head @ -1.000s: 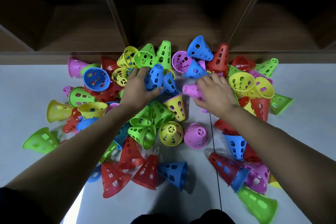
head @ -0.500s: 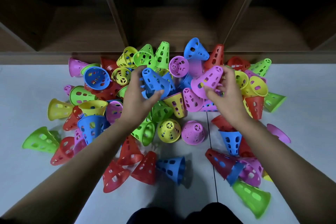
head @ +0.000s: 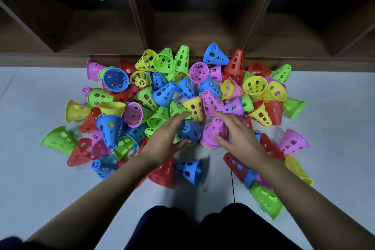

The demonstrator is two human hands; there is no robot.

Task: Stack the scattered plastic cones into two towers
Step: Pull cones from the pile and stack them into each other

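Both hands have come down and nearer, over the pale floor [head: 30, 168]. Left hand [head: 165, 141] cups a perforated blue cone [head: 190, 131], fingers curved round it. Right hand [head: 240, 138] likewise clasps a pink cone [head: 213, 135] alongside. Beyond, glossy plastic cones [head: 164, 63] lie heaped against a wooden shelf [head: 192, 26].

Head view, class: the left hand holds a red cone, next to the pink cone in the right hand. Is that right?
Not quite. The left hand holds a blue cone, not a red one, as the head view shows. The rest stands: it sits next to the pink cone in the right hand.
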